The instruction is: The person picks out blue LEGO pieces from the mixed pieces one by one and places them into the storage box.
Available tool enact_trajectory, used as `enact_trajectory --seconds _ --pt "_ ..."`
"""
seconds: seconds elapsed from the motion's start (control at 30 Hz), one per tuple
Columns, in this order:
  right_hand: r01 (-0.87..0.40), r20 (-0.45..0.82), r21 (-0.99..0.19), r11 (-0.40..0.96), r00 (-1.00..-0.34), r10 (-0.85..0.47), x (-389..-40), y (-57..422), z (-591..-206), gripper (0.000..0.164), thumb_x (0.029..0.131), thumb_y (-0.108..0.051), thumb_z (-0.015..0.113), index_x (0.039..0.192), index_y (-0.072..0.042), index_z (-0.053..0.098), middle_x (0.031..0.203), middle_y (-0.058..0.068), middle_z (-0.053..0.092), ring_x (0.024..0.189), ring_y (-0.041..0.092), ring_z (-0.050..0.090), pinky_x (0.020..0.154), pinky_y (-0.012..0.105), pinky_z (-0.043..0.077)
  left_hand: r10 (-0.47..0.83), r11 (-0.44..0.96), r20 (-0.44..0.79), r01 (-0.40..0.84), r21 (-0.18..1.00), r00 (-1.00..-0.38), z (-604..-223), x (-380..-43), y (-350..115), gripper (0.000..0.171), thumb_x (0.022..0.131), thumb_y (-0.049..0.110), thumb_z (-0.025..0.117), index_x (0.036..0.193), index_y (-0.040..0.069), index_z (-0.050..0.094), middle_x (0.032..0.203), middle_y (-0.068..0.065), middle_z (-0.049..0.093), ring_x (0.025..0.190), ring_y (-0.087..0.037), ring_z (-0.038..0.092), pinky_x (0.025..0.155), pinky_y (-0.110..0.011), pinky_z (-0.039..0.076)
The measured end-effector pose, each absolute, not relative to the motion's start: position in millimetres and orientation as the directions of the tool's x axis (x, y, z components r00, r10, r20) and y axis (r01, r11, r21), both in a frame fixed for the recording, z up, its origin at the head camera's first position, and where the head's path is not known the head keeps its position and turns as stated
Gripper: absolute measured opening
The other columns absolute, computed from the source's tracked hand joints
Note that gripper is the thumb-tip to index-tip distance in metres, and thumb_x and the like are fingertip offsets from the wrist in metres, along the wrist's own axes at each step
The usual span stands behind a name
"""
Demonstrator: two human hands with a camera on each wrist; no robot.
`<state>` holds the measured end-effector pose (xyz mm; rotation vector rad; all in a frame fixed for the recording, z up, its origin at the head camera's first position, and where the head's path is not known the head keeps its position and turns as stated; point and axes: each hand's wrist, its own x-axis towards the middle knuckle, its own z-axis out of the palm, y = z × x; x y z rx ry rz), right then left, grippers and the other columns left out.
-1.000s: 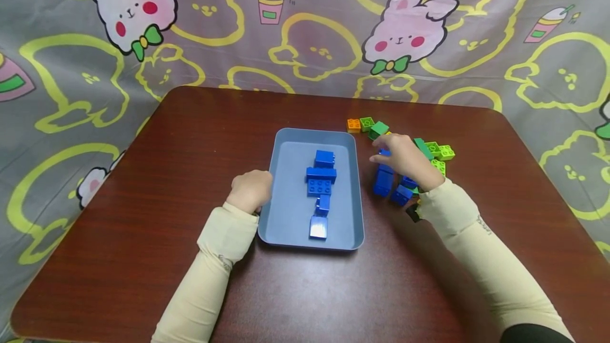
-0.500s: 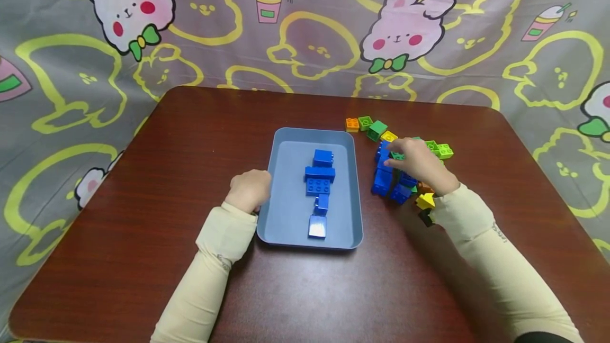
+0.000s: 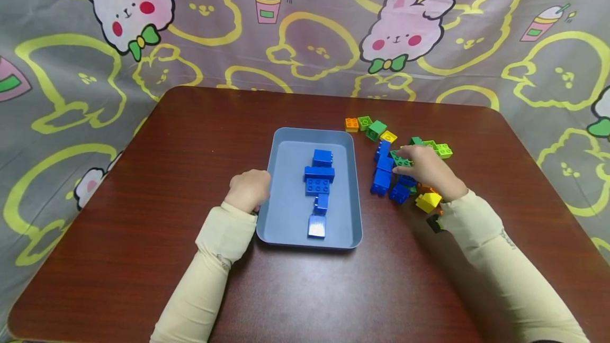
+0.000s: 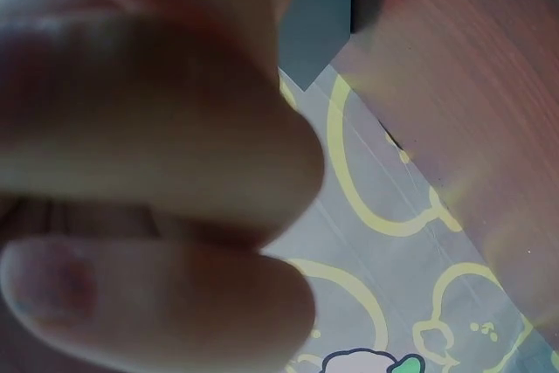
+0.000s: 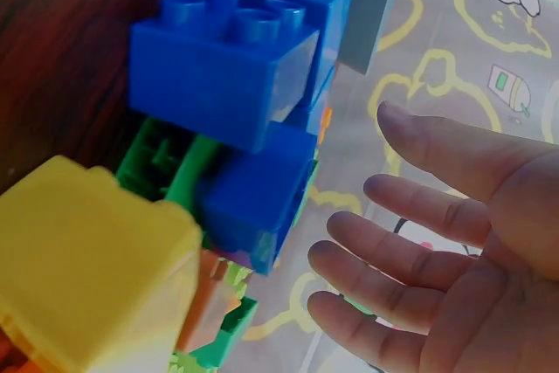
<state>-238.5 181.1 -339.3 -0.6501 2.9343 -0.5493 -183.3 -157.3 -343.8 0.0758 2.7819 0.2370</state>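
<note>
My left hand (image 3: 250,190) lies against the left rim of a blue-grey tray (image 3: 286,210), its fingers curled. The left wrist view shows those folded fingers (image 4: 175,137) close up, with the tray wall (image 4: 323,15) behind them and nothing visible in their grip. Several blue toy building blocks (image 3: 317,187) form a rough column inside the tray. Above the mixed block pile to the tray's right, my right hand (image 3: 431,168) hovers with fingers spread and holds nothing. Blue blocks (image 5: 218,76) and a yellow block (image 5: 96,268) sit before that hand in the right wrist view.
Orange (image 3: 351,125), green (image 3: 376,130) and lime blocks (image 3: 443,151) lie along the pile's far side. A yellow block (image 3: 428,202) and a dark piece (image 3: 434,223) lie nearer, by the right sleeve. A patterned cloth (image 3: 305,25) hangs behind the brown table (image 3: 200,136).
My right hand has drawn back to the right over the pile, uncovering blue, green and yellow blocks. The left hand and the blocks in the tray stay as they were.
</note>
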Motion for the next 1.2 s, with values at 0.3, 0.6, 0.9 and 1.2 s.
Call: enact_trajectory --seconds 0.3,0.6,0.9,1.2 --pt "-0.412 -0.002 -0.363 0.835 -0.897 -0.443 -236.2 187.0 -344.7 0.034 0.080 -0.009 0.068 0.106 0.010 0.058 0.102 0.026 0.059 0.092 0.038 0.056 0.078 0.048 0.045 0.080 0.985 -0.335 0.022 0.174 -0.939 -343.3 -183.8 -157.2 0.021 0.089 0.004 0.043 0.078 0.005 0.061 0.054 -0.007 0.055 0.043 -0.016 0.054 0.050 -0.037 0.042" --pt "-0.440 0.014 -0.347 0.828 -0.886 -0.464 -237.2 190.9 -353.0 0.030 0.078 -0.009 0.069 0.101 0.009 0.061 0.096 0.024 0.061 0.088 0.037 0.057 0.076 0.048 0.045 0.079 0.985 -0.332 0.021 0.173 -0.940 -343.3 -184.1 -156.8 0.022 0.089 0.005 0.043 0.076 0.006 0.061 0.055 -0.006 0.054 0.042 -0.015 0.054 0.049 -0.037 0.042" --pt "-0.445 0.008 -0.336 0.830 -0.883 -0.470 -237.5 191.5 -357.3 0.030 0.078 -0.008 0.069 0.100 0.010 0.061 0.096 0.023 0.062 0.087 0.036 0.057 0.074 0.047 0.046 0.082 0.984 -0.335 0.023 0.176 -0.939 -344.0 -183.9 -157.6 0.024 0.089 0.004 0.042 0.074 0.006 0.060 0.054 -0.006 0.055 0.043 -0.015 0.054 0.050 -0.036 0.042" --pt "-0.451 0.017 -0.329 0.830 -0.881 -0.472 -235.8 189.9 -357.7 0.023 0.077 -0.006 0.069 0.095 0.008 0.063 0.090 0.022 0.062 0.080 0.032 0.057 0.071 0.045 0.047 0.083 0.983 -0.335 0.022 0.182 -0.938 -343.7 -184.7 -157.6 0.023 0.090 0.006 0.041 0.076 0.006 0.061 0.055 -0.007 0.055 0.043 -0.016 0.054 0.051 -0.037 0.042"
